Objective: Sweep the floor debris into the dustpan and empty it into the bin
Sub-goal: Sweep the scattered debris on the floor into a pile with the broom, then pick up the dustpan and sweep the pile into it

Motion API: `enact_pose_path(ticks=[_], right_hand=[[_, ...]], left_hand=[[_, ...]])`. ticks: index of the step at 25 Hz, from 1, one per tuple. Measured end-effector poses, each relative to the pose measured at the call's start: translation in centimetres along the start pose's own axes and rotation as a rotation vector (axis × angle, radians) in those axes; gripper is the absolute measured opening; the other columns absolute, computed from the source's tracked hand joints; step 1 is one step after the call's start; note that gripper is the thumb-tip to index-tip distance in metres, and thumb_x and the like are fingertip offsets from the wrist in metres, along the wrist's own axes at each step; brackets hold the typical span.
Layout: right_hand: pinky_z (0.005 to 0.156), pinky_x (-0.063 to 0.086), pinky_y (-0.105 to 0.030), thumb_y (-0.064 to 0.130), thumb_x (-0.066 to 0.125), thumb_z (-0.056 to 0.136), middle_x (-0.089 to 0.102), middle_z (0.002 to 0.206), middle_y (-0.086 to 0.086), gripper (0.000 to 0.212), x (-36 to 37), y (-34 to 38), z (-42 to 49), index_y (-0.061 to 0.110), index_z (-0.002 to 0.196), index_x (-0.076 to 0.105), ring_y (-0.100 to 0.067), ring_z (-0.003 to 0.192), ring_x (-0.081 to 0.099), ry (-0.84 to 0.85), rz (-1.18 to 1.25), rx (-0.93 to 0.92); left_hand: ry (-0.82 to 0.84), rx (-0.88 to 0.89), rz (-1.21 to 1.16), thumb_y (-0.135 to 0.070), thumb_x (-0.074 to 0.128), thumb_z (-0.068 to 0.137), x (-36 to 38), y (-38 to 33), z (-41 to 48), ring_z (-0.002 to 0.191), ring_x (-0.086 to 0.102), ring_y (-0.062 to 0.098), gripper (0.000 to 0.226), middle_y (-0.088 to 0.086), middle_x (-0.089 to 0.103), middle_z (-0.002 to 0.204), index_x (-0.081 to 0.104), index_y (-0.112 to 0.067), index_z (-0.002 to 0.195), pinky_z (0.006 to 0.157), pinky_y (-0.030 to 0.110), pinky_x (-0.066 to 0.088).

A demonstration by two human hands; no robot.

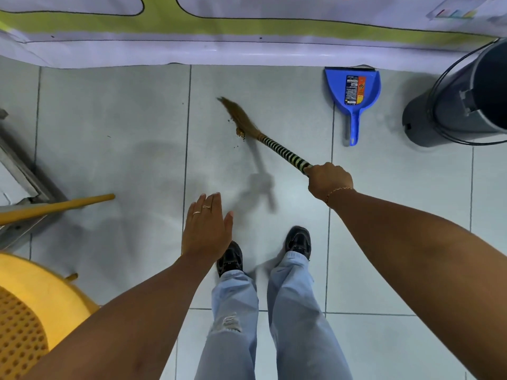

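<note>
While right hand (330, 180) grips broom (263, 138), dustpan (353, 91) abuts banner edge (219, 54)

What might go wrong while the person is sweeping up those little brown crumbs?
1. The crumbs lie loose beside the broom bristles; a hard flick from the right hand could scatter them across the tiles.
2. The blue dustpan lies off to the right, apart from the pile, so bits may get left behind on the way.
3. The left hand is free, and nothing holds the dustpan steady; it might slide when pushed.
</note>
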State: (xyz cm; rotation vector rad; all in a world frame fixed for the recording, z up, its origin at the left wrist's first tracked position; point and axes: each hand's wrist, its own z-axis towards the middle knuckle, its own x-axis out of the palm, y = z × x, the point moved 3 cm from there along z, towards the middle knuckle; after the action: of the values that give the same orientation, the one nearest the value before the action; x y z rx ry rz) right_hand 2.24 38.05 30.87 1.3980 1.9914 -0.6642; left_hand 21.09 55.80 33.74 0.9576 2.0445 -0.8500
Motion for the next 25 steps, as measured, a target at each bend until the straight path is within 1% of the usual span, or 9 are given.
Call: enact_pose_path(ticks=[3, 7, 9, 12, 14, 15, 18, 21, 25], right_hand=[[0.081, 0.050, -0.039, 0.011, 0.038, 0.093, 0.061, 0.116, -0.012, 0.044, 1.4, -3.7, -2.0, 0.024, 0.135, 0.045, -0.035, 0.103, 0.060, 0.006, -0.003, -0.059], [0.070, 0.051, -0.038, 0.020, 0.042, 0.095, 0.062, 0.112, -0.010, 0.046, 3.6, -8.7, -5.9, 0.030, 0.140, 0.041, -0.037, 0.091, 0.063, -0.128, 0.188, -0.061], [0.070, 0.051, -0.039, 0.026, 0.043, 0.096, 0.064, 0.109, -0.013, 0.044, 3.8, -11.4, -6.5, 0.029, 0.140, 0.041, -0.038, 0.089, 0.063, -0.159, 0.374, 0.012], [0.076, 0.050, -0.038, 0.039, 0.044, 0.095, 0.066, 0.106, -0.016, 0.047, 3.5, -13.5, -5.5, 0.026, 0.140, 0.039, -0.037, 0.096, 0.063, -0.105, 0.600, 0.145], [0.077, 0.048, -0.035, 0.046, 0.045, 0.093, 0.067, 0.106, -0.015, 0.047, 3.0, -15.0, -4.6, 0.021, 0.133, 0.046, -0.035, 0.099, 0.062, -0.032, 0.723, 0.254], [0.077, 0.049, -0.034, 0.049, 0.045, 0.093, 0.068, 0.105, -0.015, 0.047, 2.8, -15.9, -4.3, 0.017, 0.126, 0.051, -0.035, 0.098, 0.063, -0.014, 0.781, 0.314], [0.076, 0.051, -0.037, 0.054, 0.042, 0.092, 0.068, 0.099, -0.016, 0.050, 2.1, -20.1, -3.1, 0.008, 0.107, 0.056, -0.036, 0.091, 0.064, -0.032, 0.874, 0.506], [0.072, 0.047, -0.034, 0.052, 0.039, 0.094, 0.067, 0.100, -0.018, 0.051, 0.8, -24.2, -0.2, 0.004, 0.107, 0.054, -0.036, 0.091, 0.063, -0.060, 0.935, 0.655], [0.080, 0.050, -0.040, 0.050, 0.037, 0.096, 0.066, 0.105, -0.020, 0.052, -1.4, -28.0, 7.3, 0.002, 0.109, 0.054, -0.038, 0.096, 0.062, -0.073, 1.026, 0.786]], left_hand=[[-0.002, 0.006, 0.006, -0.029, 0.041, 0.095, 0.0, -2.4, 0.1, 0.137, 0.033, 0.036, 0.051, 0.024, 0.047, 0.138, 0.035, 0.002, 0.135, 0.115, 0.045, 0.025], [-0.021, 0.021, 0.041, -0.036, 0.032, 0.091, 0.1, -6.5, 0.7, 0.131, 0.041, 0.039, 0.057, 0.027, 0.054, 0.131, 0.041, 0.005, 0.131, 0.111, 0.049, 0.031], [-0.020, 0.035, 0.037, -0.034, 0.034, 0.093, 0.2, -10.1, 1.7, 0.134, 0.037, 0.037, 0.055, 0.025, 0.051, 0.135, 0.038, 0.003, 0.133, 0.113, 0.047, 0.028], [-0.030, 0.055, 0.009, -0.032, 0.036, 0.094, 0.5, -15.2, 3.8, 0.138, 0.031, 0.034, 0.053, 0.023, 0.045, 0.140, 0.033, 0.001, 0.136, 0.117, 0.044, 0.022], [-0.028, 0.060, -0.025, -0.032, 0.035, 0.094, 0.9, -18.5, 5.5, 0.138, 0.029, 0.033, 0.054, 0.023, 0.043, 0.142, 0.032, 0.000, 0.137, 0.117, 0.043, 0.019], [-0.025, 0.072, -0.040, -0.033, 0.035, 0.093, 1.1, -20.3, 6.5, 0.138, 0.029, 0.034, 0.055, 0.023, 0.043, 0.142, 0.032, 0.000, 0.137, 0.117, 0.043, 0.020], [-0.007, 0.100, -0.079, -0.035, 0.033, 0.093, 1.5, -25.9, 10.4, 0.139, 0.028, 0.034, 0.057, 0.023, 0.042, 0.142, 0.031, 0.001, 0.137, 0.117, 0.043, 0.020], [0.036, 0.067, -0.117, -0.033, 0.038, 0.095, 1.4, -30.8, 14.8, 0.141, 0.023, 0.031, 0.055, 0.019, 0.036, 0.147, 0.027, -0.002, 0.139, 0.117, 0.040, 0.017], [0.069, 0.055, -0.127, -0.031, 0.042, 0.094, 1.7, -36.5, 22.9, 0.139, 0.026, 0.032, 0.057, 0.020, 0.037, 0.146, 0.026, -0.001, 0.140, 0.116, 0.040, 0.019]])
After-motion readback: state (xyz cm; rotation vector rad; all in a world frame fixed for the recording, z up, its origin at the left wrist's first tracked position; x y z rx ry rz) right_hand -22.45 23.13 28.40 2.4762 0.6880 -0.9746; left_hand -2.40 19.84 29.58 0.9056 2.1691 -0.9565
